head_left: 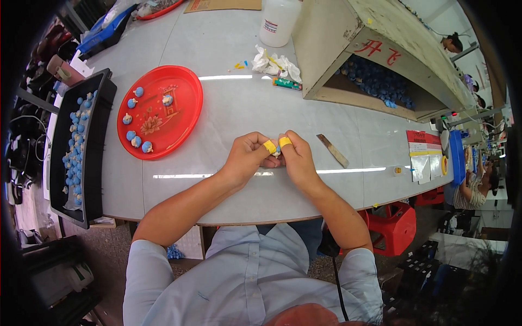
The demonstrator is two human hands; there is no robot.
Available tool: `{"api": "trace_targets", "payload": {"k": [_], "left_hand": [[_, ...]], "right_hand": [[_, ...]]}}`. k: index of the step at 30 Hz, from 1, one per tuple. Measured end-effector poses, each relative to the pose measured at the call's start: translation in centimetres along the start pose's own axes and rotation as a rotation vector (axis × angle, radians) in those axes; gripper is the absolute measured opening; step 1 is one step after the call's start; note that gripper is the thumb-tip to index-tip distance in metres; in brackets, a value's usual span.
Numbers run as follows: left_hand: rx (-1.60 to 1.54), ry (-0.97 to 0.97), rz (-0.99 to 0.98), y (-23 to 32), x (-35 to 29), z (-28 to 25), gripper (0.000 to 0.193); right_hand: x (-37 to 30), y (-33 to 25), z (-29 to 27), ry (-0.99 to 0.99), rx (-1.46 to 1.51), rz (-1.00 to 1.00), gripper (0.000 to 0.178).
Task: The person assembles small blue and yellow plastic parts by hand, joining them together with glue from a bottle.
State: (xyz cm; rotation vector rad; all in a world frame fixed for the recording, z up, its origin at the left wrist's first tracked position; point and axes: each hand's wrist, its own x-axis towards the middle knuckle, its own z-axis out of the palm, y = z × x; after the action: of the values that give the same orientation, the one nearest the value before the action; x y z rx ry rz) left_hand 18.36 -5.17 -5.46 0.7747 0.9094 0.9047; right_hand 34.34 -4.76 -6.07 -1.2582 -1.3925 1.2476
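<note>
My left hand (249, 156) and my right hand (295, 156) meet over the middle of the pale table (234, 108), thumbs wrapped in yellow tape. Between the fingertips they pinch one small blue-and-white piece (277, 151), mostly hidden by the fingers. To the left lies a round red tray (179, 117) with several similar small blue and white pieces on it. Further left a black tray (95, 163) holds several blue pieces.
An open wooden box (380, 65) full of blue pieces stands at the back right. A white plastic bottle (278, 22), crumpled tissue (276, 63), a flat metal file (333, 150), papers (424, 155) and a red stool (394, 225) are nearby. Another person (478, 187) works at far right.
</note>
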Motion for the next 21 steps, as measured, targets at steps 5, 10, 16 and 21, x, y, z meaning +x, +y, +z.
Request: {"api": "trace_targets", "payload": {"k": [5,10,16,21], "left_hand": [[0.096,0.099,0.165,-0.1,0.3,0.7,0.022],[0.085,0.111,0.269,-0.8,0.9,0.1,0.02],[0.128,0.002,0.217,0.6,0.8,-1.1,0.022],[0.234,-0.076,0.124,1.0,0.8,-1.8,0.025]], "right_hand": [[-0.1,-2.3,-0.9,-0.028,0.265,0.251,0.012],[-0.2,-2.6,-1.1,-0.091,0.297,0.253,0.022],[0.1,-1.7,-2.1,-0.195,0.252,0.162,0.021],[0.2,-2.0,-2.4,-0.249,0.165,0.111,0.02]]}}
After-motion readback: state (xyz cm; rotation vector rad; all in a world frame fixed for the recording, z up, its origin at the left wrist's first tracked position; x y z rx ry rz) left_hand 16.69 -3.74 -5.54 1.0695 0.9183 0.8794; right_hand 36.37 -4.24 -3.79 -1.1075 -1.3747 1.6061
